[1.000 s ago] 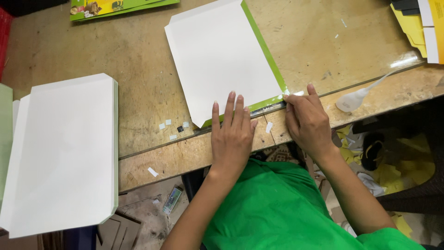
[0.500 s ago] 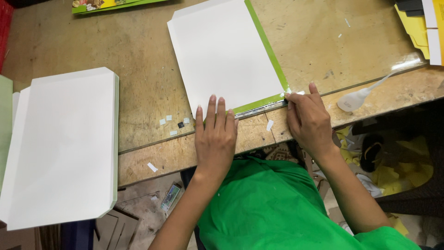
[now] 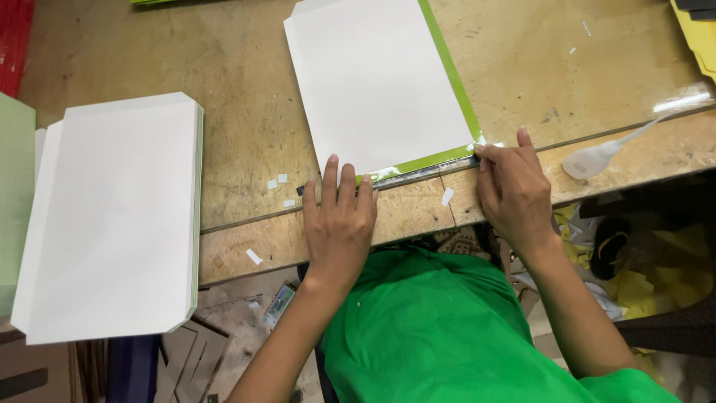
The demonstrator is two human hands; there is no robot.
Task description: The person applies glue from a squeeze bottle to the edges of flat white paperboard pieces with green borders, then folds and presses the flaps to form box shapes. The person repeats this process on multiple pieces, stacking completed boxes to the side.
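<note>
Pressing flat with the left hand [image 3: 339, 220], fingers spread across the near edge of the white sheet [image 3: 377, 82] (pinning it, seemingly, against sliding). Pinching the sheet's near right corner at the green border [image 3: 447, 82] with the right hand [image 3: 514, 195]. Lying on the bench [image 3: 246, 119], stack of white sheets [image 3: 112, 216] far left.
</note>
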